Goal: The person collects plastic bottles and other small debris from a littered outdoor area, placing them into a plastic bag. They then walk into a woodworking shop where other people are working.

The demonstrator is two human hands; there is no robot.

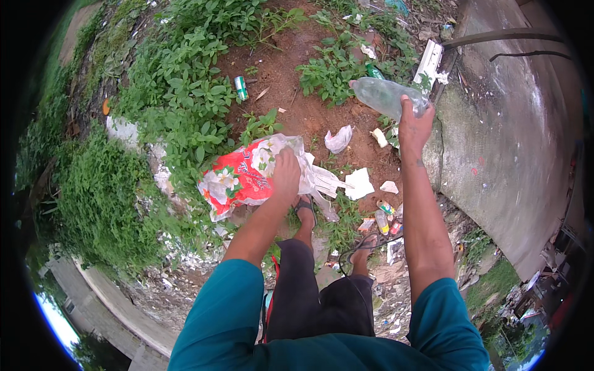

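Observation:
My right hand [416, 127] is closed round the base of a clear plastic bottle [380, 98], holding it out to the front right with its neck toward the left. At the front left, my left hand [286, 174] grips the upper part of a red and white plastic bag [247, 172] printed with white flowers. The bag hangs to the left of the hand, and its pale handles trail to the right. What the bag contains is hidden. Beyond it, a green and white drink can [241, 88] lies on the bare soil.
Leafy plants [185, 93] grow on the left. A sloping concrete slab [495, 130] rises on the right, with a dark pole [501, 37] across its top. Crumpled plastic [338, 140], white paper [359, 184], a green bottle [374, 71] and a small bottle [382, 221] litter the ground.

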